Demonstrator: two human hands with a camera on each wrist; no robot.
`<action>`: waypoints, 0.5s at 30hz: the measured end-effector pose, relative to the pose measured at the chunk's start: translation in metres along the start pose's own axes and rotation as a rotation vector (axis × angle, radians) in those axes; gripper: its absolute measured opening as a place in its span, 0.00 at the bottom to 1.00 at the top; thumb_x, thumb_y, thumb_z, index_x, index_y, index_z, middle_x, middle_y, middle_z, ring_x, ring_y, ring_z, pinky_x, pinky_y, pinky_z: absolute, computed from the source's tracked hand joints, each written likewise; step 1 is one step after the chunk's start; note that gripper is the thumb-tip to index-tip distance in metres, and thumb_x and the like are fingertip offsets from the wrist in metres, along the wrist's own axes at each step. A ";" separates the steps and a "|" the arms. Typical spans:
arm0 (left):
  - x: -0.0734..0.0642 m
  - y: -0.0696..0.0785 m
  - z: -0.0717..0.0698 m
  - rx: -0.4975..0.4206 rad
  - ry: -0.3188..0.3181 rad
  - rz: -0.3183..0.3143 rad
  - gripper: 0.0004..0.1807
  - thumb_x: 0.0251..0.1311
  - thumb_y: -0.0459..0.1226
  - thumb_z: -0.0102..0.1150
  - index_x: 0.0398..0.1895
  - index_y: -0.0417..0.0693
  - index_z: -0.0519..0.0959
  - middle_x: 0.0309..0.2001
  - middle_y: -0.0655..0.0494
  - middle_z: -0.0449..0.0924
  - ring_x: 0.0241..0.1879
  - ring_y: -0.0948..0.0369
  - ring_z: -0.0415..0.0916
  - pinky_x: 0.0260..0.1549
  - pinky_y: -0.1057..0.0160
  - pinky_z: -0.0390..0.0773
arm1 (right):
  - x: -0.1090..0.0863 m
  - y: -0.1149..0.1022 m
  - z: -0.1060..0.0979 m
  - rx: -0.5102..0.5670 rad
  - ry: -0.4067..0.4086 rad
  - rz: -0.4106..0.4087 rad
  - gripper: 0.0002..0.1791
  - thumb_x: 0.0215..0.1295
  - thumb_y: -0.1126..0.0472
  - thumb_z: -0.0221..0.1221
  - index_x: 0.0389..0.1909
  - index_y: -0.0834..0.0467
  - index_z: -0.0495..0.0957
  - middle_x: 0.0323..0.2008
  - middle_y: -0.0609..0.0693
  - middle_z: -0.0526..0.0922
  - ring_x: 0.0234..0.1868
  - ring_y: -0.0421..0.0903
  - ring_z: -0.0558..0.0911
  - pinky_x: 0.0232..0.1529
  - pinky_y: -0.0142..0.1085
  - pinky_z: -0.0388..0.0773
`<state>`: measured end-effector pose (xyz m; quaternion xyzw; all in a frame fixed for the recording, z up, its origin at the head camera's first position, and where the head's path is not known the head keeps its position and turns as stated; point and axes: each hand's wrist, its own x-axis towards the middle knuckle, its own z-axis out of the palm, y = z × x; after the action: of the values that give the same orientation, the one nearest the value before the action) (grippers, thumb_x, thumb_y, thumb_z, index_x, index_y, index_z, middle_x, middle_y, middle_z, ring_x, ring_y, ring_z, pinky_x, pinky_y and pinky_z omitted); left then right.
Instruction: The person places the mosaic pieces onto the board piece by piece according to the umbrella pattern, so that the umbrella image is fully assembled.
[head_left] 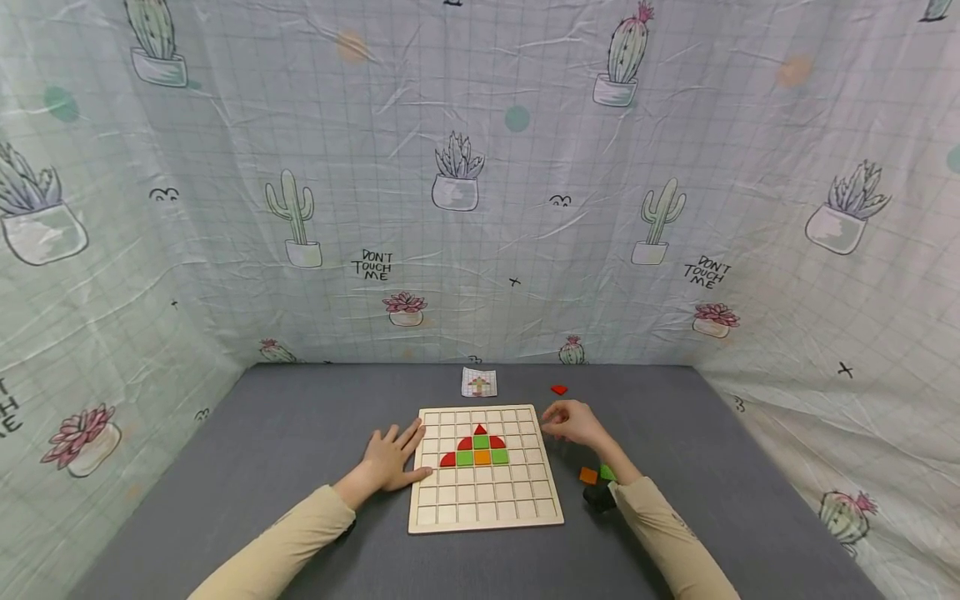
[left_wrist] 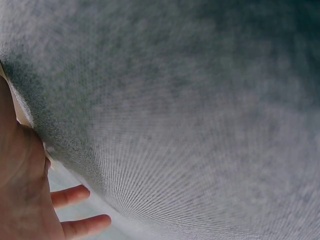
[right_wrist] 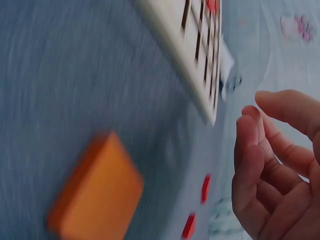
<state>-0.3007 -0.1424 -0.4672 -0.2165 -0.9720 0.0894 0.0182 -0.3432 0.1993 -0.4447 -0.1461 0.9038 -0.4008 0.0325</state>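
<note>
A pale wooden grid board point(head_left: 483, 493) lies on the grey table, bearing red, green and orange pieces in a stepped pattern around an orange square point(head_left: 482, 457). My left hand point(head_left: 390, 460) rests at the board's left edge, fingers spread and thumb over the rim. Just off its right edge is my right hand point(head_left: 573, 423), its fingers loosely bent. No piece shows between the right thumb point(right_wrist: 285, 105) and fingers. Beyond that hand lies red point(head_left: 559, 389) on the table; the right wrist view shows two separate red pieces point(right_wrist: 205, 189) there.
An orange square block point(head_left: 588, 475) and a green piece point(head_left: 607, 472) lie beside the right wrist, the green one partly hidden. A small printed card point(head_left: 478, 382) with a coloured pattern lies behind the board. A cactus-print cloth point(head_left: 480, 233) hangs around the table's back and sides.
</note>
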 end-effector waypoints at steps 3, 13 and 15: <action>0.000 -0.001 0.000 -0.005 0.000 0.000 0.41 0.55 0.64 0.39 0.67 0.50 0.56 0.68 0.56 0.54 0.59 0.48 0.61 0.45 0.45 0.64 | 0.002 0.014 -0.010 -0.010 0.067 0.067 0.10 0.54 0.64 0.60 0.36 0.65 0.78 0.21 0.53 0.78 0.22 0.53 0.76 0.20 0.34 0.69; -0.002 0.001 -0.003 -0.001 -0.006 -0.004 0.41 0.56 0.64 0.38 0.67 0.51 0.56 0.68 0.57 0.55 0.59 0.49 0.61 0.45 0.45 0.64 | 0.013 0.045 -0.035 -0.037 0.210 0.207 0.12 0.53 0.64 0.61 0.37 0.67 0.78 0.23 0.57 0.81 0.21 0.47 0.78 0.20 0.32 0.71; -0.002 0.001 -0.003 -0.005 -0.004 -0.002 0.41 0.56 0.64 0.39 0.67 0.51 0.56 0.68 0.56 0.55 0.59 0.48 0.61 0.45 0.45 0.64 | 0.014 0.049 -0.038 -0.032 0.215 0.222 0.13 0.53 0.64 0.61 0.38 0.67 0.78 0.23 0.57 0.81 0.22 0.48 0.79 0.20 0.32 0.72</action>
<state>-0.2980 -0.1421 -0.4641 -0.2152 -0.9725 0.0875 0.0161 -0.3750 0.2536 -0.4548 -0.0020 0.9190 -0.3937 -0.0227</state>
